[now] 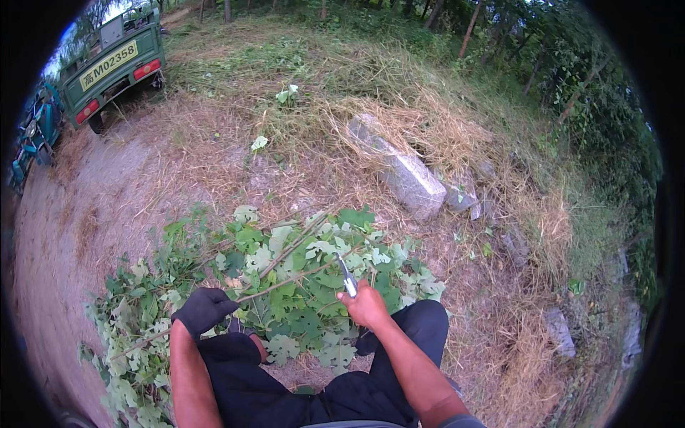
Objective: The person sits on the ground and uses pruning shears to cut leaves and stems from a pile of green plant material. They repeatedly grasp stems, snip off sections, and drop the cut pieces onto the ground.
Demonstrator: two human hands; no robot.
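My left hand [203, 311], in a dark glove, grips a thin cut branch [291, 279]. This branch slants up to the right and also sticks out behind the glove to the lower left. Bare-skinned, my right hand [367, 307] is closed around the handles of hand pruners [349, 281], whose slim tips point up at the branch's upper part. Whether the tips touch it, I cannot tell. Below and around both hands spreads a heap of lobed green leaves [313, 318]. Another leafy stem [294, 245] lies across it, further from me.
A long stone block [412, 179] lies in dry grass [460, 136] ahead to the right, with smaller stone pieces [463, 200] beside it. A green cargo tricycle [115, 67] stands at the far left, near a teal motorbike [40, 125]. Trees [578, 96] line the right. My bent knees [423, 326] flank the leaves.
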